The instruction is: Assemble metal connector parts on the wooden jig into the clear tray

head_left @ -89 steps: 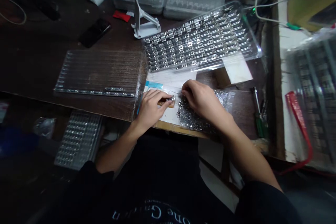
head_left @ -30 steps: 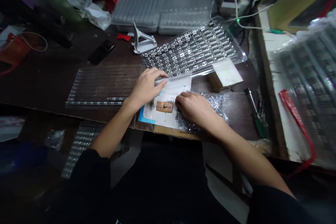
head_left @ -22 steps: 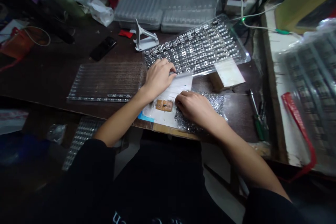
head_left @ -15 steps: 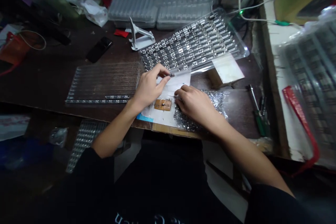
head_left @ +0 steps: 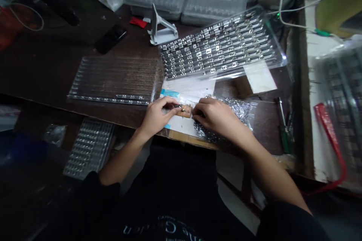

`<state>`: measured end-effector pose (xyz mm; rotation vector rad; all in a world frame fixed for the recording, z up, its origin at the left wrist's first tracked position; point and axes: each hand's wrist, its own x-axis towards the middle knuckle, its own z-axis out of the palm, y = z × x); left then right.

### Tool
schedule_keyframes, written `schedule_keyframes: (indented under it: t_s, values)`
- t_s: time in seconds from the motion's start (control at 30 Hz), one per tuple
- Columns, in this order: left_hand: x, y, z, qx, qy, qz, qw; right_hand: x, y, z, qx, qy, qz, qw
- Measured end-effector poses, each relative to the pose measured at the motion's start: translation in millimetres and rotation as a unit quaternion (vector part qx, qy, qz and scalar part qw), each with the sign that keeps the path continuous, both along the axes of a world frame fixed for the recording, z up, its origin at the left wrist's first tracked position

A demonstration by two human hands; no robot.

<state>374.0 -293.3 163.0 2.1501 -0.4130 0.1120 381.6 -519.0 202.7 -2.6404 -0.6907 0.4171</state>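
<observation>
From the head view, I can see the left hand [head_left: 160, 115] in the middle of the frame, thumb and fingertips pinching a small metal connector [head_left: 177, 106] at the left end of a brown block [head_left: 185, 112]. Just right of that block, the right hand [head_left: 216, 112] has its fingers curled inward, over the upper left part of a heap of shiny metal bits [head_left: 207, 131]; I can't tell whether it grips anything. Up and to the right slants a clear tray [head_left: 278, 58] packed with rows of connectors. Left of centre lies another clear tray [head_left: 113, 73], connectors lined along its bottom edge. A dark phone [head_left: 111, 38] sits at upper left, and a green-handled screwdriver [head_left: 286, 139] lies over at the right.
</observation>
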Motion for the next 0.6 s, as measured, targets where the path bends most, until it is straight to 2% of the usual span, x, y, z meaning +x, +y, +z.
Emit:
schedule_keyframes:
  t_s: [0.2, 0.37, 0.6]
  values:
    - [1.2, 1.9, 0.4, 0.013, -0.025, -0.049, 0.998, 5.6, -5.1, -2.4, 0.085, 0.002, -0.070, 0.994]
    - [0.3, 0.4, -0.5, 0.026, -0.047, -0.041, 0.998, 7.3, -1.6, -9.3, 0.157, -0.041, -0.064, 0.985]
    - [-1.4, 1.0, -4.5, 0.029, -0.043, -0.056, 0.997, 1.8, 13.8, -16.6, 0.127, -0.043, -0.053, 0.990]
